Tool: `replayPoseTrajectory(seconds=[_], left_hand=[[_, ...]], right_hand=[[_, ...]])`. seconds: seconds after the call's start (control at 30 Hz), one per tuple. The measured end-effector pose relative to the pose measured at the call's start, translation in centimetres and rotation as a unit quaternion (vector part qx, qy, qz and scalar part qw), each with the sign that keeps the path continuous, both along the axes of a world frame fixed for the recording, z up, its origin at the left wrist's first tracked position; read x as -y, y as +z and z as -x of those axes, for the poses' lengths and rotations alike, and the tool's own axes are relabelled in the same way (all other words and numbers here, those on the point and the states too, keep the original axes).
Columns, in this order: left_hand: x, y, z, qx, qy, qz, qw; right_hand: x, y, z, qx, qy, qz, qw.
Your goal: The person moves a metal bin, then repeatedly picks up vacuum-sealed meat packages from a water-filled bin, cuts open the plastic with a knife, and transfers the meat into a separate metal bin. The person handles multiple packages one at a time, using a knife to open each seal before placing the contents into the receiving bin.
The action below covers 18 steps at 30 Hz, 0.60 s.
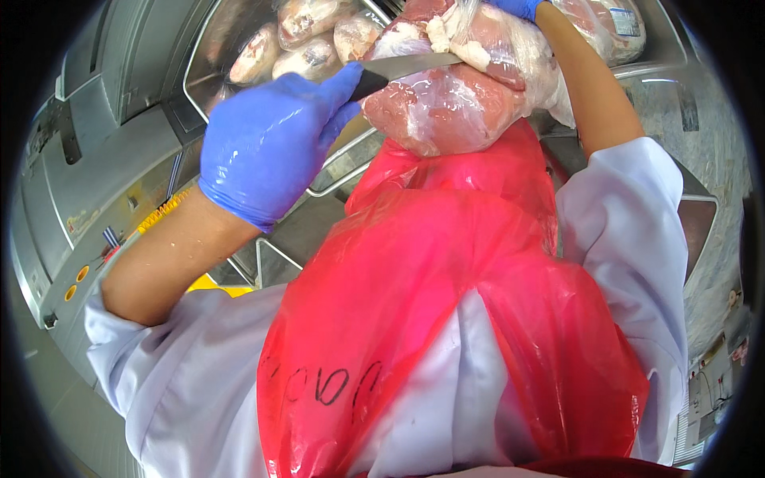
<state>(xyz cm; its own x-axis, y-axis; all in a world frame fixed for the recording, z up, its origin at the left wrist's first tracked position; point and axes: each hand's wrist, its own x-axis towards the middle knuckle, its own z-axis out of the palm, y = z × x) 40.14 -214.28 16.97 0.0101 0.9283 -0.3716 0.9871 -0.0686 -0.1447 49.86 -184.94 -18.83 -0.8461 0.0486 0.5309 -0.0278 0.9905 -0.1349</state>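
My left hand, in a blue glove, grips the black handle of a knife. The knife's steel blade lies across a large piece of raw meat, its tip at a lump of whitish fat. Clear plastic film clings to the meat's right side and bunches near its top. My right hand, also gloved in blue, is at the meat's far side. The top edge of the picture cuts off its fingers, so its grip is hidden.
A metal tub at upper left holds several plastic-wrapped meat pieces. Another wrapped piece with a label is at upper right. A red plastic apron covers my front, just below the meat. Metal equipment stands at left, near a yellow coil.
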Motion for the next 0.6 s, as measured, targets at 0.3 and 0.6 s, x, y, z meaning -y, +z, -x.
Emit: replayPoseTrajectory(seconds=[0.3,0.6], left_hand=[[8.9,-7.3,0.1,0.062,0.198,-0.077,0.975],[13.6,-13.6,-1.4,0.101,0.274,-0.199,0.935]], right_hand=[[-0.2,-1.6,0.8,0.224,-0.016,0.139,0.964],[0.6,-0.1,2.1,0.063,0.066,0.056,0.994]])
